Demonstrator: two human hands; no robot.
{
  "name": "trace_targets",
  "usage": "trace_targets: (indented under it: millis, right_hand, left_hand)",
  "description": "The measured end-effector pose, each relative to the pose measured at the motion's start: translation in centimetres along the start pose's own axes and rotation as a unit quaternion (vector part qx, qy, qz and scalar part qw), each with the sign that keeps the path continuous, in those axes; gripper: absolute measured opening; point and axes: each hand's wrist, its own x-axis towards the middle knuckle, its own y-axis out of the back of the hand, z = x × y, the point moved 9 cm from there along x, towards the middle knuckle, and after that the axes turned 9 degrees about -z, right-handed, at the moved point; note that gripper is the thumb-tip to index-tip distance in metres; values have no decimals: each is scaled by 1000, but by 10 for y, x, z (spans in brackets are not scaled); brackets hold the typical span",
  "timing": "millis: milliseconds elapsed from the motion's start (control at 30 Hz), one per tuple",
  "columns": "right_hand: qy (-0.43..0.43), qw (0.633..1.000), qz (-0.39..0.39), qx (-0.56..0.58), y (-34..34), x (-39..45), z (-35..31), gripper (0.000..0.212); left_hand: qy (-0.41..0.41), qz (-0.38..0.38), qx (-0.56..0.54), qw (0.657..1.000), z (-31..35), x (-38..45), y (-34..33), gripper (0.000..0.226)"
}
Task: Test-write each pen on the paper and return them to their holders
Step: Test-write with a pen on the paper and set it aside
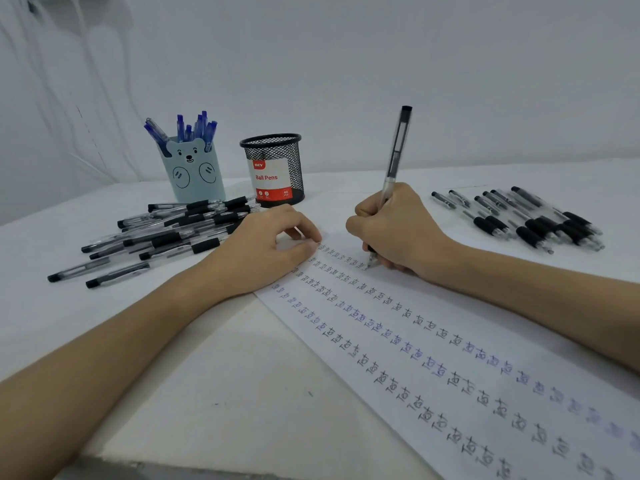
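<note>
Two piles of clear-barrel pens with black rubber grips flank the paper (450, 358), one on the left (162, 233) and one on the right (526, 220). Right hand (394, 230) is clenched round a black-capped pen (394, 161), standing nearly upright, tip down on the sheet. Left hand (263, 251) rests relaxed on the paper's edge. Mesh cup (273, 168) and bear holder (192, 171) sit behind.

Paper (450, 358) cut off lower right
</note>
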Motion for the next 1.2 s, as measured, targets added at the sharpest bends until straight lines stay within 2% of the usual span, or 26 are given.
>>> trace_targets:
  millis: [233, 400, 567, 700, 800, 933, 1000, 1200]
  right_hand:
    - [-12, 1000, 7, 2, 1, -1, 2, 45]
    - [-28, 999, 14, 11, 2, 0, 6, 51]
    - [-26, 999, 25, -2, 4, -1, 3, 46]
    - [-90, 991, 30, 97, 9, -1, 19, 38]
    - [-126, 982, 2, 141, 13, 1, 22, 28]
    - [-118, 987, -15, 105, 25, 6, 18, 23]
    - [-108, 989, -15, 103, 28, 6, 18, 21]
    - [-89, 990, -28, 102, 31, 6, 20, 42]
  left_hand:
    - [9, -4, 3, 1000, -2, 0, -1, 10]
    - [10, -10, 4, 1000, -1, 0, -2, 10]
    - [13, -10, 3, 1000, -1, 0, -2, 10]
    - [22, -20, 17, 999, -1, -1, -2, 12]
    - [32, -26, 31, 999, 0, -3, -1, 21]
    - [19, -64, 38, 997, 11, -5, -5, 49]
    - [12, -85, 48, 995, 14, -6, -10, 56]
    - [13, -85, 41, 995, 14, -7, -11, 57]
